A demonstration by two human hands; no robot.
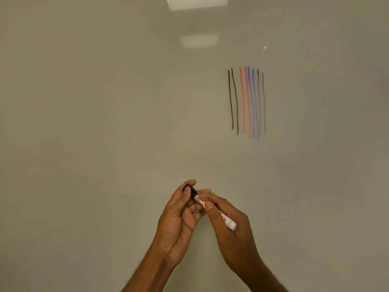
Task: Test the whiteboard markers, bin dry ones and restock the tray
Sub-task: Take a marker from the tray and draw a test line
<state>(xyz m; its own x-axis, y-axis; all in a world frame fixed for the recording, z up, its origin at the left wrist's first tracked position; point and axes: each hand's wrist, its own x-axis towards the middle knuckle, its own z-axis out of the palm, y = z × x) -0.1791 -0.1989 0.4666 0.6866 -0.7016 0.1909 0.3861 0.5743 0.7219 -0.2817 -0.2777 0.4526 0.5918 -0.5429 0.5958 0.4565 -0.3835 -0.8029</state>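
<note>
Here, well below and left of the test strokes [247, 102], a white-barrelled marker [226, 220] is lying slantwise between both hands. The left hand [179, 218] is curling its fingers round the black cap [191, 191]. The right hand [237, 243] is pinching the barrel. Bare whiteboard [94, 102] is stretching wide around the strokes, filling the view on every side.
</note>
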